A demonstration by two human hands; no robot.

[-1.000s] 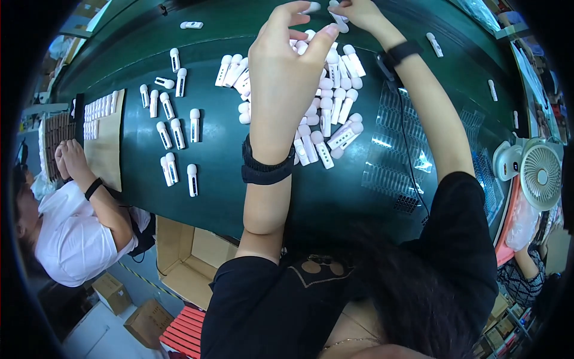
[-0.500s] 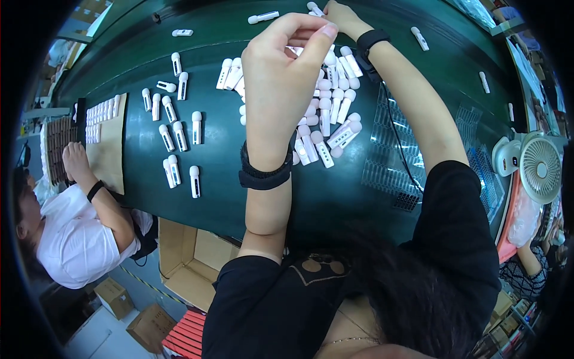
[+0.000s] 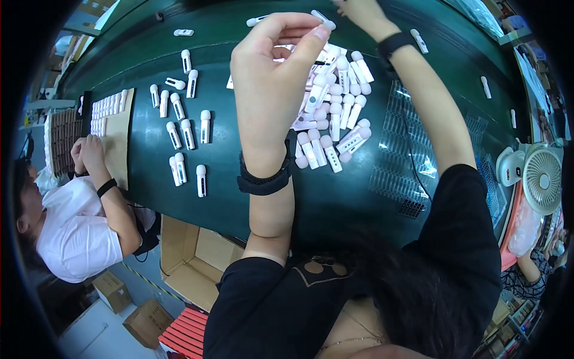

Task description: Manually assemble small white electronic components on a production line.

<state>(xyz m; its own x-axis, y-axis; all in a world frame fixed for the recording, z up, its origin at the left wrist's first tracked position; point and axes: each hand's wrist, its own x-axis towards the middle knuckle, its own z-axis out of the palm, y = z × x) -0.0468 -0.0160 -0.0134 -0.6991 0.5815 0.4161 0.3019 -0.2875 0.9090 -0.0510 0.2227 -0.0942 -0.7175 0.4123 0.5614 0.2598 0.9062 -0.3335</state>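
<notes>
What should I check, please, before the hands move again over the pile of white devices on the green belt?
1. Left hand raised above the pile of white devices, fingers pinched together: ok.
2. Whether the left fingers hold a device: cannot tell.
3. Right hand in view: not ok, partly cut off by the top edge.
4. Devices lying on the green belt, none over its near edge: ok.
5. Co-worker's hands apart from the pile, at the cardboard sheet: ok.

Bright, even overhead light fell on the green counter, with glare on the clear plastic trays. Fisheye distortion bent the edges; corners were black.
</notes>
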